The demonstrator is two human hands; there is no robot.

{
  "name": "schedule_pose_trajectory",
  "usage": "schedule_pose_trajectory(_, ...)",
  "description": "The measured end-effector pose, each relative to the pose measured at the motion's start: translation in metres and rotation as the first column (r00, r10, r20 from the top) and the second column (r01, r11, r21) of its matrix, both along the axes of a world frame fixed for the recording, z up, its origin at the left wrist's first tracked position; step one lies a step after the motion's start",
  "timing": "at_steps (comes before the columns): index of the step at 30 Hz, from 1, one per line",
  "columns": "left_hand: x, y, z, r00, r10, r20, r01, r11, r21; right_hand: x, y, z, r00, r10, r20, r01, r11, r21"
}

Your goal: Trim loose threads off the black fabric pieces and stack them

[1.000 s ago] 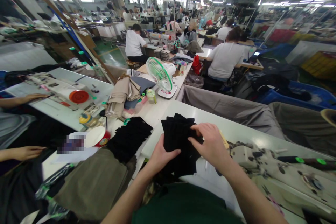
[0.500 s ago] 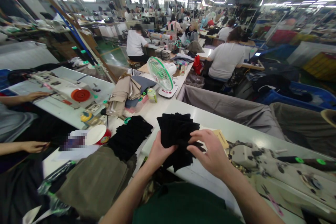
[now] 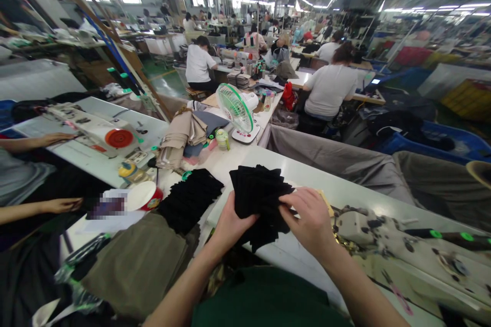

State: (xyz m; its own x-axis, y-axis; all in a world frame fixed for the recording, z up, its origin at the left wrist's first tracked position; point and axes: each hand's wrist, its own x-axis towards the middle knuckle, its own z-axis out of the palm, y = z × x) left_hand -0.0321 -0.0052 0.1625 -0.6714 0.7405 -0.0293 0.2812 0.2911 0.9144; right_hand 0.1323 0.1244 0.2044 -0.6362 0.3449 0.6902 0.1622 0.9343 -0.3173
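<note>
Black fabric pieces (image 3: 258,199) fan out in a loose stack, grasped firmly by the fingers of the left hand (image 3: 232,228) and right hand (image 3: 307,218), above a white table (image 3: 295,166).

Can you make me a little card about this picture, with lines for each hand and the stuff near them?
Place: a big sewing workshop with long rows of tables
Left hand: holding fanned black fabric pieces from below
Right hand: gripping the same pieces from the side
Beside them: a pile of black fabric pieces on a white table
To the right: a sewing machine
Farther ahead: a green-and-white desk fan
Nearby: a co-worker's hand
</note>
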Motion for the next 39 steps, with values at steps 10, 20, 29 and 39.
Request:
schedule_pose_trajectory(10, -0.003, -0.008, -0.001, 0.993, 0.026, -0.116, -0.022, 0.999, 0.029, 0.005, -0.009, 0.007, 0.971, 0.229, 0.074, -0.194, 0.927, -0.322)
schedule_pose_trajectory(20, -0.001, -0.011, 0.004, 0.992, 0.008, -0.129, -0.006, 1.000, 0.017, -0.001, -0.011, -0.007, 0.998, 0.003, 0.063, 0.008, 0.986, -0.165)
schedule_pose_trajectory(29, -0.003, -0.007, 0.004, 0.999, 0.002, -0.049, 0.000, 0.999, 0.037, 0.002, -0.012, 0.001, 1.000, 0.026, 0.000, -0.026, 0.999, -0.039)
schedule_pose_trajectory(39, -0.004, -0.006, 0.000, 0.998, -0.029, -0.059, 0.029, 1.000, 0.011, -0.007, -0.011, -0.003, 0.999, -0.031, 0.034, 0.043, 0.869, -0.492)
